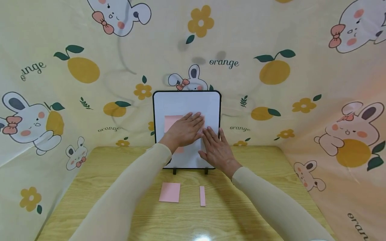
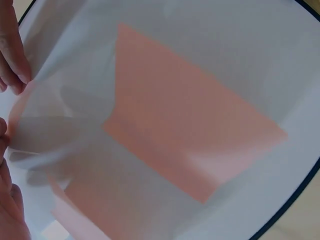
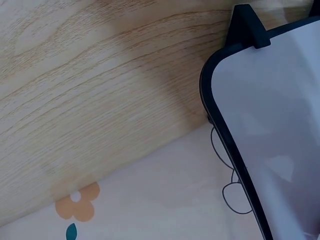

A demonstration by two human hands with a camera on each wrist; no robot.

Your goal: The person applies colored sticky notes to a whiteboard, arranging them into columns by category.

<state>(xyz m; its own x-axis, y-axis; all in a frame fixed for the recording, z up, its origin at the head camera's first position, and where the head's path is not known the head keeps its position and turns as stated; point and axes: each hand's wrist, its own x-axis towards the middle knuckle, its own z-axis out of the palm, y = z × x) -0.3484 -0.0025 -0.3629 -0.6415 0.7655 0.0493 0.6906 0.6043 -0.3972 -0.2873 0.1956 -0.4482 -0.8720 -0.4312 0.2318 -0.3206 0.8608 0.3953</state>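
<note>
A white board [image 1: 188, 103] with a black frame stands upright on the table, with pink paper pieces on its face. My left hand [image 1: 186, 130] lies across the board with its fingers extended, partly covering the pink sticky note [image 1: 172, 121] at upper left. More pink paper [image 1: 179, 150] shows below that wrist. My right hand [image 1: 217, 149] rests against the board's lower right part, fingers straight and spread, thumb out. In the left wrist view, a square sticky note [image 2: 195, 120] lies on the board, and fingers [image 2: 12, 47] at the left edge touch another pink piece [image 2: 20, 107].
In front of the board, a pink square sticky note [image 1: 170, 192] and a narrow pink strip [image 1: 202, 196] lie on the wooden table [image 1: 241, 207]. Small black feet [image 1: 174, 171] support the board. Behind it hangs a patterned cloth [image 1: 235, 40] with rabbits and oranges.
</note>
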